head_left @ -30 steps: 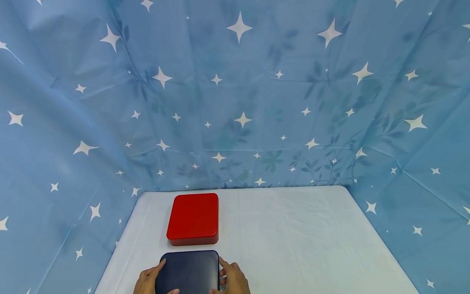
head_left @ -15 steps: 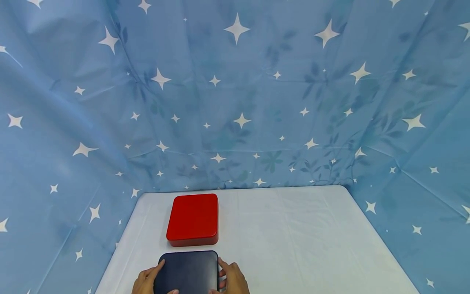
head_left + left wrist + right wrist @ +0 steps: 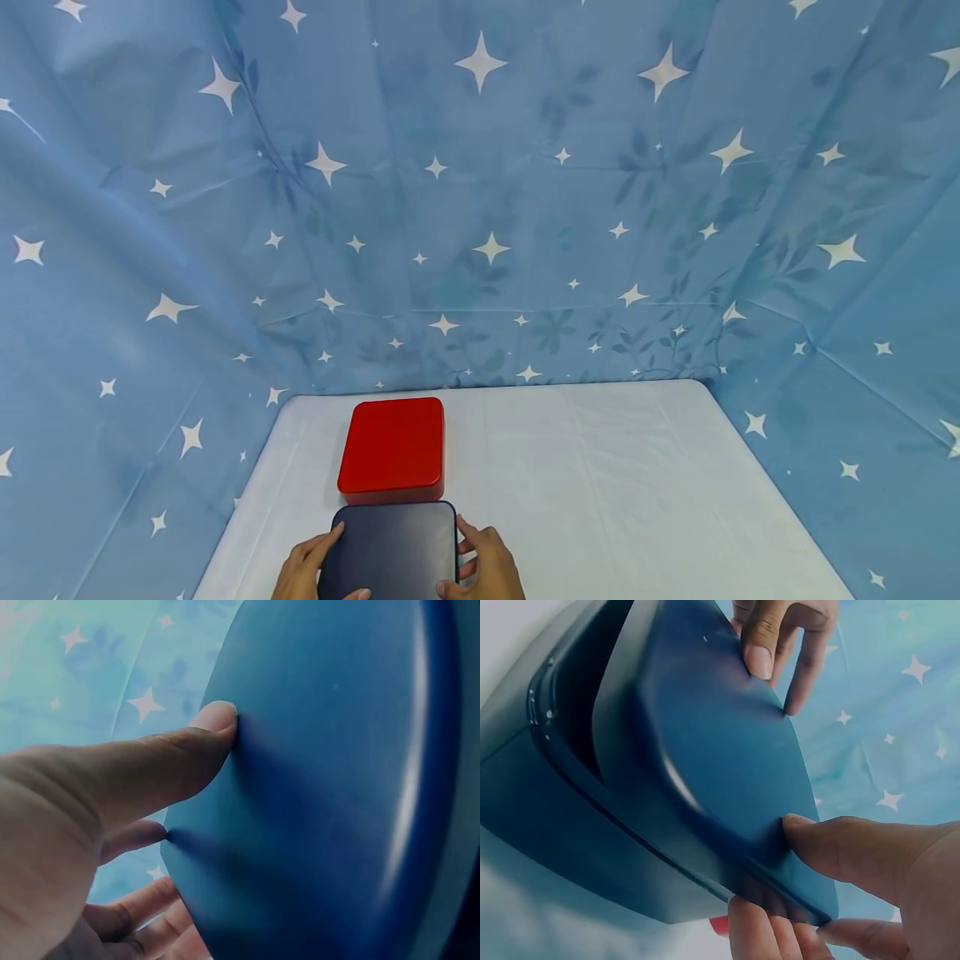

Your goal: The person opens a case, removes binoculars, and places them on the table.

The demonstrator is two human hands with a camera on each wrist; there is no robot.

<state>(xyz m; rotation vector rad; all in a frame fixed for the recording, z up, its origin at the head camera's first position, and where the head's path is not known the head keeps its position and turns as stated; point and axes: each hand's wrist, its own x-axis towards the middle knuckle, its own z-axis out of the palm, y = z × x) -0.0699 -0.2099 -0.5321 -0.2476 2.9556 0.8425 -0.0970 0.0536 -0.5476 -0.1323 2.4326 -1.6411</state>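
Both hands hold a dark blue lid (image 3: 393, 546) by its sides, at the near left of the table in the head view. In the right wrist view the lid is tilted up off a dark blue box (image 3: 622, 862), with a dark gap between them. My left hand (image 3: 303, 573) grips the lid's left side, its thumb lying on the top face in the left wrist view. On the opposite side, my right hand (image 3: 489, 567) has its thumb on top and fingers curled under the edge.
A red box (image 3: 393, 446) with rounded corners sits just beyond the lid on the white-covered table (image 3: 600, 492). Blue star-patterned curtains (image 3: 480, 200) enclose the table at the back and both sides.
The lid and both hands have shifted slightly right and upward in the head view, and the lid's far edge now reaches the red box's front. The red box stays in place.
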